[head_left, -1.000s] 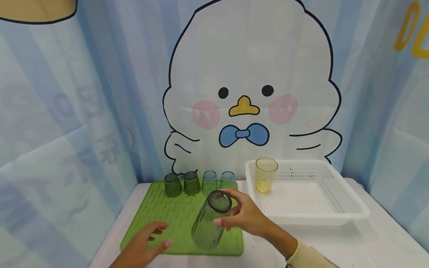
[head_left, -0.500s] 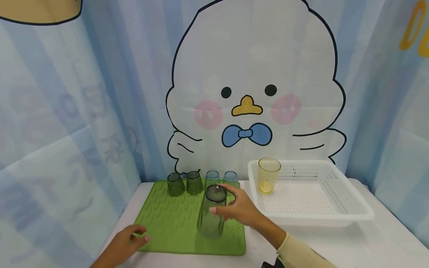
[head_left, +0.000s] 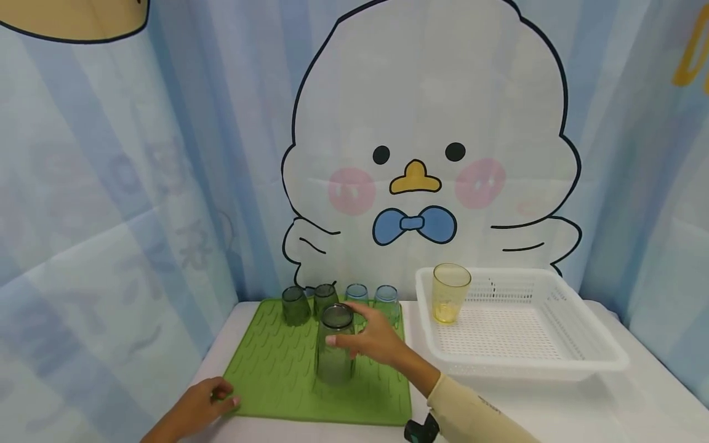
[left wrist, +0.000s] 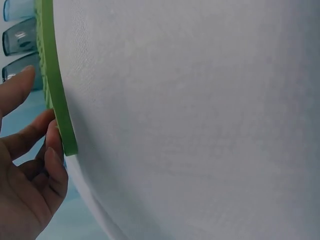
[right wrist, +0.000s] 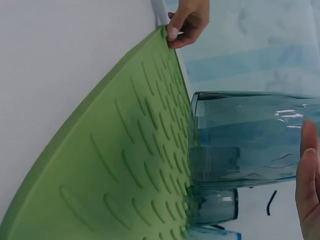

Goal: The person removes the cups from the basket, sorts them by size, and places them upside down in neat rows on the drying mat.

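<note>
In the head view my right hand (head_left: 373, 337) grips a tall grey-tinted drinking glass (head_left: 335, 363) near its upturned base. The glass is upside down and upright over the green ribbed drying mat (head_left: 277, 369); in the right wrist view its rim (right wrist: 194, 140) is at or very near the mat surface, though contact is unclear. My left hand (head_left: 196, 405) is at the mat's near left corner. In the left wrist view its fingertips (left wrist: 52, 120) touch the mat's edge, with the thumb apart from them.
Two dark green-grey glasses (head_left: 295, 306) and two bluish glasses (head_left: 386, 303) stand inverted along the mat's back edge. A white plastic basket (head_left: 532, 369) is to the right, with a yellow glass (head_left: 451, 295) upright at its left side. A printed curtain (head_left: 415, 258) hangs behind.
The grey glass has gone from tilted to upright and moved lower and left over the mat. My left hand has drawn back from near the glass to the mat's corner.
</note>
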Demonstrator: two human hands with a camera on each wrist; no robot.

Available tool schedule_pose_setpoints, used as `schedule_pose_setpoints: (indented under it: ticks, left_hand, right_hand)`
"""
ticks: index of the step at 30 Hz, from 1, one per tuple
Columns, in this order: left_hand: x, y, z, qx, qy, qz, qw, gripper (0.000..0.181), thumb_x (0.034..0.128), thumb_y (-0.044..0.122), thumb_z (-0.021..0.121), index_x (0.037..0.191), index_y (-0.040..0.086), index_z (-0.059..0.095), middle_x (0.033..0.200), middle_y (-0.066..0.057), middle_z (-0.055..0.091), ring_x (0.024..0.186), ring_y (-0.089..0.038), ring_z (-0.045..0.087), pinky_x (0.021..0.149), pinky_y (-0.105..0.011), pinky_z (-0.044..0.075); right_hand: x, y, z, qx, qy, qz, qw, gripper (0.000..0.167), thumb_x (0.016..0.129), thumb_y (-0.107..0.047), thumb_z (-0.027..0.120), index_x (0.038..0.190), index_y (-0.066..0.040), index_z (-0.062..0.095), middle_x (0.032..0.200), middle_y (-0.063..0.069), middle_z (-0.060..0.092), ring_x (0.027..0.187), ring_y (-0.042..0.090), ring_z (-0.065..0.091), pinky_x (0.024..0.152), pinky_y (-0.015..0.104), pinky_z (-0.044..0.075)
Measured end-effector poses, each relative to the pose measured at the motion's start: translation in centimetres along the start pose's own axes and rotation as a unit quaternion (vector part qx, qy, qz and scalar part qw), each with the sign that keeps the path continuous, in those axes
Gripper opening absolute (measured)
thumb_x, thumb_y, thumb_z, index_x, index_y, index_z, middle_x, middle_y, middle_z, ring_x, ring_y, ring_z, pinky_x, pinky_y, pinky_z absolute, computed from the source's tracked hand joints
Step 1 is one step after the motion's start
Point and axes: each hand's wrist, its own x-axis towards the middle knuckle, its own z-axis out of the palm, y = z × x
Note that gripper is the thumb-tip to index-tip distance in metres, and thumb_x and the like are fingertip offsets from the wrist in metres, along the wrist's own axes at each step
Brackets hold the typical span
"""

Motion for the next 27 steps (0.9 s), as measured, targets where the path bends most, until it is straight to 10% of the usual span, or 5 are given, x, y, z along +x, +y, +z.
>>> schedule_pose_setpoints:
  ticks: [14,21,27]
  left_hand:
    - [0.0,-0.1,0.1,-0.002,-0.013,0.000,0.9999,0.034,0.0846,0.023,0.081,0.102,-0.001,0.064,0.090,-0.004,0.060,0.085,-0.018,0.056,0.077,-0.039,0.050]
    - [0.0,0.6,-0.1,0.000,-0.016,-0.018,0.9997,0.037,0.0833,0.024,0.082,0.104,0.000,0.064,0.093,-0.004,0.061,0.088,-0.019,0.058,0.082,-0.042,0.052]
    - [-0.1,0.6,-0.3,-0.005,-0.017,-0.027,0.9995,0.038,0.0828,0.024,0.083,0.105,-0.001,0.063,0.095,-0.005,0.062,0.092,-0.021,0.059,0.085,-0.046,0.052]
  right_hand:
    - [4.6,1.5,4.6,0.027,-0.022,0.030,0.9989,0.081,0.083,-0.032,0.084,0.151,-0.016,0.044,0.129,0.022,0.063,0.065,0.031,0.072,0.068,0.036,0.060]
    - [6.5,1.7,6.6,0.050,-0.021,0.042,0.9976,0.085,0.082,-0.028,0.085,0.154,-0.014,0.041,0.072,0.016,0.071,0.071,0.044,0.070,0.070,0.040,0.061]
    - [8.1,1.5,8.4,0.085,-0.013,0.049,0.9951,0.082,0.083,-0.021,0.084,0.152,-0.014,0.042,0.070,0.007,0.069,0.074,0.046,0.070,0.074,0.045,0.061]
